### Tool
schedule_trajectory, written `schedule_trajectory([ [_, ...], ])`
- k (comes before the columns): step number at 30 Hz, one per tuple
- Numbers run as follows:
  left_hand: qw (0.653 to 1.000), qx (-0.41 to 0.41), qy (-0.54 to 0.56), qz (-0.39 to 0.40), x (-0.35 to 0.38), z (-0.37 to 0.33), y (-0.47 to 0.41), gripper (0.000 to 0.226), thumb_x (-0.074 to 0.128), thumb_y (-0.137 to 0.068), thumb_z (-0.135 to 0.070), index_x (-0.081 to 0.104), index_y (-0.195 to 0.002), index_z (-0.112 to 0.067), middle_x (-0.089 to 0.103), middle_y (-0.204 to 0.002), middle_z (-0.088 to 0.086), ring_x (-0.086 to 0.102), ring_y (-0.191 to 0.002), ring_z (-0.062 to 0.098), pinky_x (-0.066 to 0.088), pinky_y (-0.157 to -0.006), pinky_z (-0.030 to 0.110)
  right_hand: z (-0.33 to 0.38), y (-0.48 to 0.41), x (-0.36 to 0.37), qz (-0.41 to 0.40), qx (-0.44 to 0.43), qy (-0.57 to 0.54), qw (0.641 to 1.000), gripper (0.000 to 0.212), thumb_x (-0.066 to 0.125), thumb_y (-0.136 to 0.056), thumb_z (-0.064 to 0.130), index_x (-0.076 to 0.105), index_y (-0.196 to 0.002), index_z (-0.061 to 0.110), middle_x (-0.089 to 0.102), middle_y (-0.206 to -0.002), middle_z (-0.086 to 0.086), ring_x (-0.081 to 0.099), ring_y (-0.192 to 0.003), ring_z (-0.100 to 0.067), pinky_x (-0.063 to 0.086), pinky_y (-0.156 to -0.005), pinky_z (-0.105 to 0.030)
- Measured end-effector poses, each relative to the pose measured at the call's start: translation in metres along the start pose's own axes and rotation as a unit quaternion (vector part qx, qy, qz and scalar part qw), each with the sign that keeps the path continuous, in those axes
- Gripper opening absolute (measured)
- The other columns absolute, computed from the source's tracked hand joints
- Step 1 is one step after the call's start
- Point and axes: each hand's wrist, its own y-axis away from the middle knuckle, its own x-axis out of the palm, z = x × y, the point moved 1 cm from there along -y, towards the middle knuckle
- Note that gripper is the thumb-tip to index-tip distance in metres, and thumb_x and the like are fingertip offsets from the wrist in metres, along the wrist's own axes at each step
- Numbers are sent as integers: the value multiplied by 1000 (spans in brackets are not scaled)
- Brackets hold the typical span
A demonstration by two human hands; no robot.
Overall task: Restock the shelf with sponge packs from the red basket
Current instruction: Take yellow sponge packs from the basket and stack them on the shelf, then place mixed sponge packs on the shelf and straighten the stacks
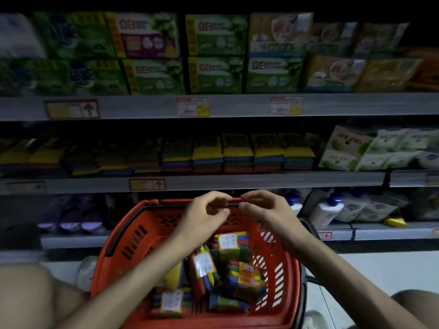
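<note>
The red basket [111, 264] sits low in front of me, with several multicoloured sponge packs [228, 264] lying loose inside, white labels showing. Both my hands are at its far rim, where a black handle runs along the top. My left hand [204, 214] and my right hand [263, 210] each have thumb and curled fingers pinched on that rim, almost touching each other. On the middle shelf [213, 182], rows of matching sponge packs [237, 153] stand side by side.
The top shelf [237, 105] holds green and yellow boxed goods. White and green pouches [370, 148] fill the middle shelf's right end. White bottles [327, 207] stand on the low shelf at the right, dark purple packs [71, 219] at the left. Pale floor lies below.
</note>
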Motion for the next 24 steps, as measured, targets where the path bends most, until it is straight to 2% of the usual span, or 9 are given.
schedule_trajectory([
  [2, 999, 9, -41, 10, -19, 14, 13, 24, 73, -90, -16, 74, -109, -30, 72, -107, -12, 67, -101, -1, 53, -83, 22, -6, 1, 13, 37, -17, 75, 996, 17, 79, -88, 17, 74, -105, 15, 78, -96, -3, 75, -88, -12, 60, -78, -26],
  [4, 996, 1, -79, 34, -39, 30, 26, 25, 71, -92, -18, 72, -114, -32, 68, -112, -14, 63, -106, -1, 53, -85, 24, -21, -4, 22, 71, -35, 207, 975, 15, 80, -87, 26, 73, -100, 21, 77, -93, 4, 73, -88, -10, 59, -84, -33],
  [7, 980, 5, -185, 76, -61, 55, 41, 30, 68, -95, -26, 66, -124, -35, 61, -118, -15, 59, -112, 1, 47, -92, 26, -50, -10, 32, 146, -29, 417, 897, 21, 73, -89, 40, 72, -102, 24, 73, -101, 8, 70, -96, -16, 54, -81, -33],
  [10, 939, 13, -312, 141, -69, 73, 53, 47, 58, -94, -45, 52, -140, -38, 51, -133, -17, 54, -124, 9, 45, -104, 35, -89, -15, 43, 202, 7, 565, 800, 37, 68, -88, 53, 67, -111, 24, 70, -113, -2, 67, -107, -25, 48, -77, -31],
  [13, 892, 30, -405, 197, -72, 88, 63, 54, 52, -99, -45, 39, -151, -38, 43, -142, -14, 45, -131, 12, 39, -108, 37, -124, -17, 51, 255, 64, 612, 746, 64, 60, -72, 67, 63, -123, 28, 67, -126, -3, 65, -115, -29, 55, -87, -35],
  [16, 879, 29, -417, 228, -77, 104, 75, 54, 51, -100, -44, 37, -152, -38, 43, -142, -12, 45, -132, 13, 38, -106, 35, -144, -18, 51, 269, 96, 596, 751, 81, 64, -71, 68, 48, -145, 39, 56, -145, -1, 58, -129, -28, 52, -101, -38],
  [19, 858, 34, -450, 246, -81, 121, 85, 53, 50, -100, -46, 37, -151, -37, 45, -140, -9, 47, -130, 17, 40, -104, 38, -159, -17, 54, 250, 101, 636, 723, 81, 67, -77, 66, 45, -145, 29, 46, -149, -5, 50, -133, -32, 48, -104, -39],
  [22, 856, 29, -455, 243, -80, 128, 88, 52, 49, -102, -43, 39, -152, -34, 47, -141, -7, 47, -131, 19, 40, -104, 39, -173, -13, 65, 247, 77, 680, 686, 74, 66, -83, 65, 47, -137, 19, 49, -141, -8, 53, -129, -31, 50, -97, -40],
  [24, 857, 28, -456, 238, -76, 128, 89, 51, 47, -102, -42, 39, -152, -34, 47, -141, -7, 47, -131, 20, 39, -104, 38, -181, -12, 73, 241, 67, 685, 684, 75, 66, -85, 62, 41, -137, 14, 54, -137, -9, 56, -127, -31, 51, -93, -40],
])
